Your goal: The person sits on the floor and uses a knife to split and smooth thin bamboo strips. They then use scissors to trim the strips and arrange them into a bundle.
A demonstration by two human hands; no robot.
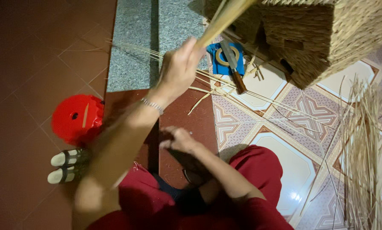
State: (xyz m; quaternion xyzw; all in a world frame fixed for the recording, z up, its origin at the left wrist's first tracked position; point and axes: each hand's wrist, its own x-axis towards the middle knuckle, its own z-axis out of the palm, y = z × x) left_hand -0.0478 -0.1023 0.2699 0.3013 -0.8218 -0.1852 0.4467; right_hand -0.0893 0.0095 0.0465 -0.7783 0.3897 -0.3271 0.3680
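My left hand (179, 68) is raised over the floor, a thin bracelet on its wrist. It is shut on a bundle of pale straw strands (225, 15) that runs up and to the right toward a woven straw basket (327, 38). My right hand (180, 139) is low, just above my red-trousered knee (259, 166) and the dark red floor tile. Its fingers are curled and blurred, and I cannot tell whether they hold anything. Thin loose strands (250, 96) lie across the floor between the two hands and the basket.
A knife with a wooden handle (234, 68) lies on a blue cloth with a tape roll (221, 56). A red plastic stool (76, 119) and a pair of sandals (67, 166) sit at the left. A heap of straw (361, 149) lies on the patterned tiles at the right.
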